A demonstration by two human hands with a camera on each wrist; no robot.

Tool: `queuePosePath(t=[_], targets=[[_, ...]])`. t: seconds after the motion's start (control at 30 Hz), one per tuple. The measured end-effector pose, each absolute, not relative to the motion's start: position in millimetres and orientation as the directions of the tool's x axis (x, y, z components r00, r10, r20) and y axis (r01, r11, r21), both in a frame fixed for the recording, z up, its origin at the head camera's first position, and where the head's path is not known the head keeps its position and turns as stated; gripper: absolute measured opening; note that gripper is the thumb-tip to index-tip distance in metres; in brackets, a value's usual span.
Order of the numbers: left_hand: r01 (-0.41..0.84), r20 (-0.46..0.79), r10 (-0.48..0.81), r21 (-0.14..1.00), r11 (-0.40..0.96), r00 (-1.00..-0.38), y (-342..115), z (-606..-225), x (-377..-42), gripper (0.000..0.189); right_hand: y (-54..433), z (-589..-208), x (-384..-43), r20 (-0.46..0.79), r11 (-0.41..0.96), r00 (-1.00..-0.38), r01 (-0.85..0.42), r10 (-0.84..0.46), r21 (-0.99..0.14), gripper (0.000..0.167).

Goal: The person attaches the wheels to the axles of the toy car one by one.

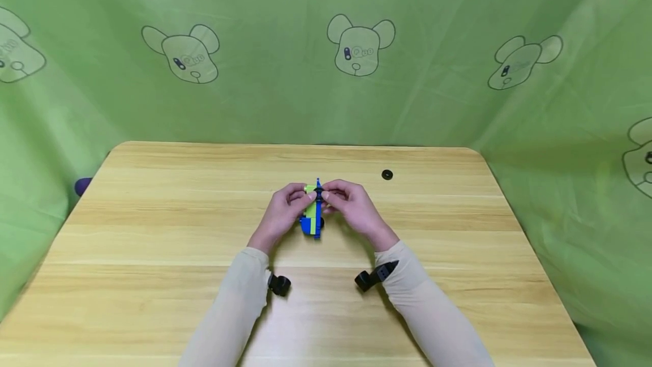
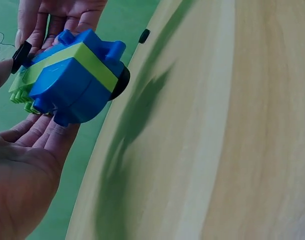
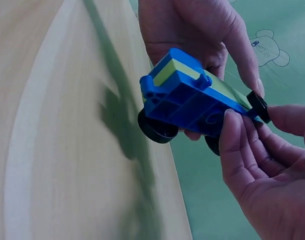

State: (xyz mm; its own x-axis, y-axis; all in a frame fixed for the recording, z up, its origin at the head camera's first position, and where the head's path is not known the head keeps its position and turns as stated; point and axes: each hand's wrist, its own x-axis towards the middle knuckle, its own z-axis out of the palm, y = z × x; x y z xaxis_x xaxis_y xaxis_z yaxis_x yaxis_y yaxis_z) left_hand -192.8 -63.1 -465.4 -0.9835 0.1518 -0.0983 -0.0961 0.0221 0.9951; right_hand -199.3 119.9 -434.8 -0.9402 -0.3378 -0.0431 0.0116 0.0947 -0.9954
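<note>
A toy car (image 1: 312,225) of blue and lime green blocks is held between both hands over the table, its blue underside (image 3: 190,107) showing in the right wrist view. The left hand (image 1: 283,208) grips the green body, with its thumb reaching to a small black wheel (image 3: 258,106) at one end. On the other side, the right hand (image 1: 355,205) pinches that wheel, thumb against it and fingers curled along the underside. Another black wheel (image 3: 157,129) sits at the opposite end of the car, and a further one is partly hidden behind the right fingers.
A loose black wheel (image 1: 387,174) lies on the wooden table (image 1: 153,231), beyond the right hand. Green curtains (image 1: 275,95) with mouse-head drawings hang behind and at both sides. A purple object (image 1: 82,186) shows past the table's left edge.
</note>
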Motion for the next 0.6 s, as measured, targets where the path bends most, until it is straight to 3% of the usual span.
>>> queuePosePath(t=[0.23, 0.6], targets=[[-0.091, -0.100, 0.140, 0.994, 0.068, -0.985, -59.7, -467.7, -193.5, 0.052, 120.4, -438.5, -200.9, -0.046, 0.084, -0.944, 0.020, -0.326, -0.996, 0.022], [-0.056, -0.076, 0.248, 0.995, 0.088, -0.966, -66.5, -467.1, -191.4, 0.062, 125.0, -437.3, -204.2, -0.064, 0.055, -0.955, 0.050, -0.291, -0.997, 0.022]])
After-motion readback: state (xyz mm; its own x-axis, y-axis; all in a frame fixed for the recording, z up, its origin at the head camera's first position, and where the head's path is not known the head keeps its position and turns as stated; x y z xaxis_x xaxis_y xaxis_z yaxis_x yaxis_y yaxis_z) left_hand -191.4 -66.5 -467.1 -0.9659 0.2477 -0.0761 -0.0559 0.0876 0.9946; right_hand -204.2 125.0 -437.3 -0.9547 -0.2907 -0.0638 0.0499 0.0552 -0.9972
